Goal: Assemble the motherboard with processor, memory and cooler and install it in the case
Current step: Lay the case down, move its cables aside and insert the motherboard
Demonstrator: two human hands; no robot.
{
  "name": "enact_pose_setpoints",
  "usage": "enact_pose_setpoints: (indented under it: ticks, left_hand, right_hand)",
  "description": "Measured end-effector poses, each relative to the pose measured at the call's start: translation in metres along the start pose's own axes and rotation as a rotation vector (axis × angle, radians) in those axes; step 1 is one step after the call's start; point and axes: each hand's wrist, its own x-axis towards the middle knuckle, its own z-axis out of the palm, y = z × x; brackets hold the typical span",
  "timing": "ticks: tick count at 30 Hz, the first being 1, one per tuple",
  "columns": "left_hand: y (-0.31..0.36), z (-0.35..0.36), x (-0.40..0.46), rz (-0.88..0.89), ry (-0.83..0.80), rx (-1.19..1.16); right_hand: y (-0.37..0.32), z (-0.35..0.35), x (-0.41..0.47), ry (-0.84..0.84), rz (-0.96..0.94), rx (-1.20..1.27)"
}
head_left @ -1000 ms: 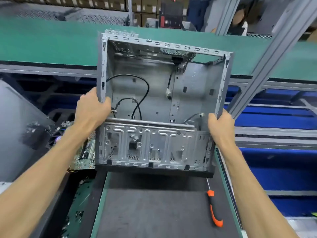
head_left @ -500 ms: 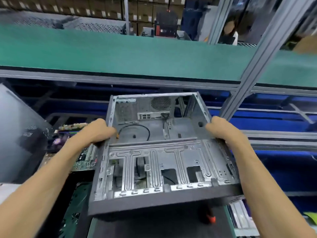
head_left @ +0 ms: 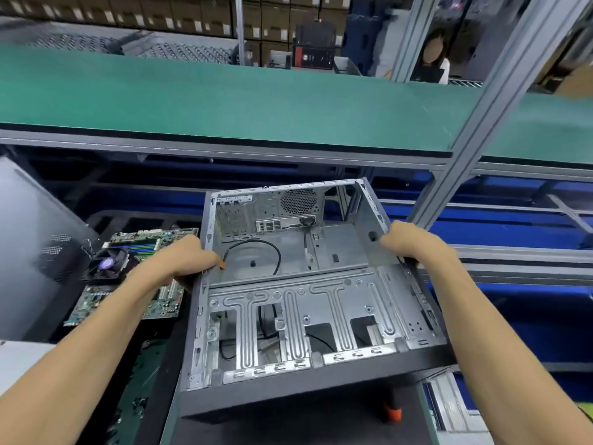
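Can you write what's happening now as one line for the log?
step: positioning case | left hand: grips case left wall | right hand: grips right wall | motherboard: outside, left

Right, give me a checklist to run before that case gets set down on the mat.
1. Left hand grips the open grey metal computer case by its left wall: ok.
2. Right hand grips the right wall: ok.
3. Orange-handled screwdriver lies under the case's near edge: not ok.
4. Loose black cable stays inside the case: ok.
5. Green motherboard with black cooler fan lies left, outside the case: ok.
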Motion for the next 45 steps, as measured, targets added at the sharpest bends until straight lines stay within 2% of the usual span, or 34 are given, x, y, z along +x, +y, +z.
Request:
enact_pose_setpoints:
  ticks: [5,10,16,25,30,33,36,38,40,43,45]
  left_hand:
    - [0.002,0.009,-0.004,-0.050,-0.044,-0.004]
    - [0.006,0.020,0.000,-0.112,-0.005,-0.082]
    - [0.008,0.030,0.012,-0.175,-0.031,-0.147]
    - [0.001,0.047,0.024,-0.181,-0.033,-0.120]
    - [0.006,0.041,0.028,-0.200,-0.100,0.031]
    - [0.012,0.037,0.037,-0.161,0.003,0.336]
    - [0.018,0.034,0.051,-0.054,0.247,0.355]
    - [0.025,0.035,0.061,0.057,0.422,0.399]
    - [0.036,0.038,0.070,0.202,0.528,0.423]
    - [0.050,0.047,0.082,0.440,0.579,0.438]
    - [0.058,0.056,0.090,0.527,0.551,0.462]
  right_hand:
    - [-0.005,-0.014,0.019,-0.039,-0.002,-0.055]
    - [-0.011,-0.017,0.040,-0.081,-0.030,-0.090]
    - [-0.010,-0.005,0.059,-0.119,-0.046,-0.095]
    - [-0.001,0.020,0.075,-0.146,-0.015,-0.056]
    - [0.017,0.027,0.079,-0.119,-0.013,0.018]
    - [0.032,0.032,0.072,-0.052,-0.015,0.172]
    - [0.043,0.038,0.057,-0.015,-0.006,0.329]
    - [0.051,0.040,0.043,0.000,-0.001,0.422]
    - [0.055,0.040,0.028,0.024,0.018,0.479]
    - [0.054,0.043,0.003,0.113,0.110,0.484]
    - [0.048,0.051,-0.014,0.239,0.154,0.511]
